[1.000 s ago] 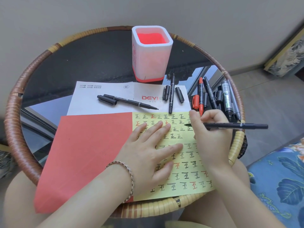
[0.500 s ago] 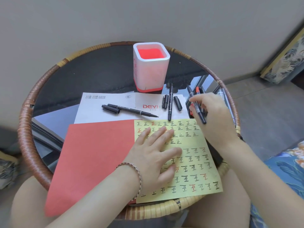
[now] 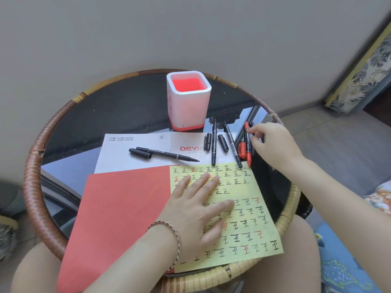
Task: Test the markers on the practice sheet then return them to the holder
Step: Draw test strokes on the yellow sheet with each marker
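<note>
1. The yellow practice sheet (image 3: 245, 210) is lying at the near right of the table (image 3: 33, 176), carrying rows of black and red test characters. A patch around its middle is showing blank.
2. The left hand (image 3: 196, 210) is pressing flat on it with straight fingers, gripping nothing.
3. The right hand (image 3: 273, 144) is resting among the markers (image 3: 248, 144) at far right, fingers curled; whether they have hold of one, I cannot tell.
4. The holder (image 3: 189, 100) is standing at far centre with no marker in it.
5. Judgement: testing is looking well advanced, and returning is not yet begun.
</note>
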`<move>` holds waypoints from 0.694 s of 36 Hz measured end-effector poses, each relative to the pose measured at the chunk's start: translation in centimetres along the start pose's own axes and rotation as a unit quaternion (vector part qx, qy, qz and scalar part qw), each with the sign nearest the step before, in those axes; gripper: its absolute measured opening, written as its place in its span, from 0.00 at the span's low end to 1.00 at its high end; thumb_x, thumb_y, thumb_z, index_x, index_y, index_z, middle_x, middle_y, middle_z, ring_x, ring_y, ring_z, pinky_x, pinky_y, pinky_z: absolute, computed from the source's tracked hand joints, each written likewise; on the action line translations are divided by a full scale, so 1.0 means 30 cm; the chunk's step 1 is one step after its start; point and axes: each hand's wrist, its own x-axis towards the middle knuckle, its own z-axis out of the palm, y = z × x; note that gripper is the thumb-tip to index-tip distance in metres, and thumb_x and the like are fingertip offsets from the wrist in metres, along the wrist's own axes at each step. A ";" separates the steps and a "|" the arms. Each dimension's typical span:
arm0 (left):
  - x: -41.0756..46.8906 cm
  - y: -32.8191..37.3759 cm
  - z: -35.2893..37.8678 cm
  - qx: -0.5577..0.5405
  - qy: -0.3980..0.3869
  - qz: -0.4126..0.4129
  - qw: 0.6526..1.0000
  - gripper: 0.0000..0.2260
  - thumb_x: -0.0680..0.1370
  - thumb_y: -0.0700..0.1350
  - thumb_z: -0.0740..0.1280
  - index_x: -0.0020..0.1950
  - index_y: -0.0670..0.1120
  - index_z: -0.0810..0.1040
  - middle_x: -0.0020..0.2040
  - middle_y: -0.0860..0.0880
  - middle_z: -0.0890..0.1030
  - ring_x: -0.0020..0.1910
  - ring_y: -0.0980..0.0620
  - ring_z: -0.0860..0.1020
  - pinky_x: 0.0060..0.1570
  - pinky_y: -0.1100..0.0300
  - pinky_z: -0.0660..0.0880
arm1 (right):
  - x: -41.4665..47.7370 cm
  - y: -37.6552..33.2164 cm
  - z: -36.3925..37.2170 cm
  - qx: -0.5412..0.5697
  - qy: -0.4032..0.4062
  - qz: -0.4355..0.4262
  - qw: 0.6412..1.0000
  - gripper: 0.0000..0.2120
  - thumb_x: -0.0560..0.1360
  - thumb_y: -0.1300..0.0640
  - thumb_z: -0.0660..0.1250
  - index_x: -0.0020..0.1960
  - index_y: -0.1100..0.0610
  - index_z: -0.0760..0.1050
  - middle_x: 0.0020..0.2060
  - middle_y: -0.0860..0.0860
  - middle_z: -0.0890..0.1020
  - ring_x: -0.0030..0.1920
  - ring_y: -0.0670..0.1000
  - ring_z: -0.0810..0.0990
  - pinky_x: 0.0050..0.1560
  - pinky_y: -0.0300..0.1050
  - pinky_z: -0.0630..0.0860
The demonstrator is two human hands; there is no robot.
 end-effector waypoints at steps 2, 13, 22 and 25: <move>0.001 0.000 0.000 0.003 0.000 -0.001 1.000 0.16 0.71 0.56 0.56 0.58 0.64 0.71 0.67 0.47 0.73 0.67 0.46 0.70 0.62 0.47 0.56 | 0.018 0.006 -0.004 -0.017 -0.040 0.005 0.999 0.13 0.76 0.59 0.61 0.59 0.55 0.76 0.42 0.50 0.78 0.44 0.48 0.72 0.48 0.45 0.73; -0.003 0.000 -0.001 -0.006 0.000 -0.001 1.000 0.16 0.71 0.56 0.57 0.58 0.64 0.71 0.67 0.48 0.73 0.67 0.47 0.69 0.62 0.47 0.56 | 0.074 -0.086 -0.004 -0.114 -0.134 0.026 0.984 0.13 0.76 0.51 0.61 0.59 0.52 0.74 0.43 0.52 0.77 0.40 0.52 0.76 0.37 0.43 0.73; -0.001 -0.002 0.002 -0.012 0.004 0.002 1.000 0.16 0.71 0.56 0.57 0.58 0.63 0.71 0.67 0.47 0.73 0.67 0.46 0.70 0.62 0.47 0.56 | -0.024 -0.122 -0.092 0.268 -0.057 0.144 0.951 0.16 0.74 0.57 0.65 0.62 0.52 0.71 0.40 0.48 0.81 0.37 0.45 0.77 0.42 0.39 0.73; -0.002 -0.002 0.002 -0.017 0.005 0.002 1.000 0.16 0.71 0.55 0.57 0.57 0.63 0.72 0.67 0.47 0.73 0.67 0.46 0.69 0.63 0.46 0.56 | -0.103 -0.131 -0.121 0.371 -0.042 0.155 0.915 0.15 0.74 0.60 0.65 0.59 0.51 0.73 0.41 0.44 0.80 0.40 0.42 0.78 0.40 0.36 0.76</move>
